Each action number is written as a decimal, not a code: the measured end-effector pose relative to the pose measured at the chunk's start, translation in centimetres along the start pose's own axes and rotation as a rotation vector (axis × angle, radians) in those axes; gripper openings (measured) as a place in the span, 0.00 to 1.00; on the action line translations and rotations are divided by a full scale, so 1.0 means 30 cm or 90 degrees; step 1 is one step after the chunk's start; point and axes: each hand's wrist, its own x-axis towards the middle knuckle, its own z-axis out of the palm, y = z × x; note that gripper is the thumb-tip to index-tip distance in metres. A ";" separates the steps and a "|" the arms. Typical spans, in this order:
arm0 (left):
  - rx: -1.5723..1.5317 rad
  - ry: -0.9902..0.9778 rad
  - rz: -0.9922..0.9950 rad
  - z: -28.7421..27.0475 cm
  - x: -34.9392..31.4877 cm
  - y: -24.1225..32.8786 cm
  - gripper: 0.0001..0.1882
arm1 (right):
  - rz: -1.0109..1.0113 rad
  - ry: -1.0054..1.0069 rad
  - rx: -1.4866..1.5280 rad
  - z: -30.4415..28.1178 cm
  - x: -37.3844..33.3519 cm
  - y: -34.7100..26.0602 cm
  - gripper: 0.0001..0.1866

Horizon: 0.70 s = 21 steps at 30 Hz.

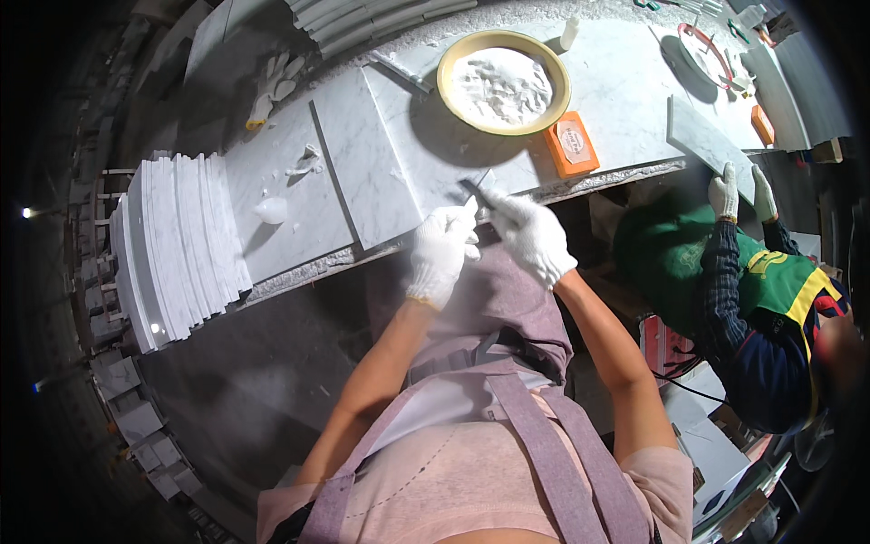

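Both my hands wear white knit gloves and meet in front of the near edge of the marble-topped bench (299, 218). My right hand (533, 238) is closed round a thin dark flat tool (471, 188), perhaps a scraper; its exact kind is unclear. Close beside it, my left hand (441, 249) has its fingers pinched together near the tool's tip, and what they hold is too small to name. Beyond my hands stands a yellow-rimmed bowl (501, 86) of white powder or paste. An orange box (571, 145) sits to its right.
Many upright white slabs (181, 245) stand at the left. A loose marble panel (367, 154) lies on the bench, near a white lump (271, 210) and spare gloves (276, 83). A small white bottle (569, 34) stands behind. At right, a co-worker (734, 281) holds a slab (702, 136).
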 end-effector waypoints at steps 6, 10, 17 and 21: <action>0.023 0.003 0.021 0.002 0.007 -0.008 0.13 | -0.104 0.075 -0.061 -0.040 0.012 -0.012 0.20; 0.079 0.008 0.028 0.003 0.004 0.004 0.14 | -0.203 -0.059 -0.208 -0.041 0.007 -0.010 0.18; 0.140 0.021 0.078 0.002 0.002 0.002 0.15 | 0.052 -0.117 -0.163 -0.054 0.020 -0.022 0.37; 0.079 0.011 0.044 0.000 0.010 -0.012 0.15 | 0.060 -0.070 -0.077 -0.056 0.026 -0.023 0.25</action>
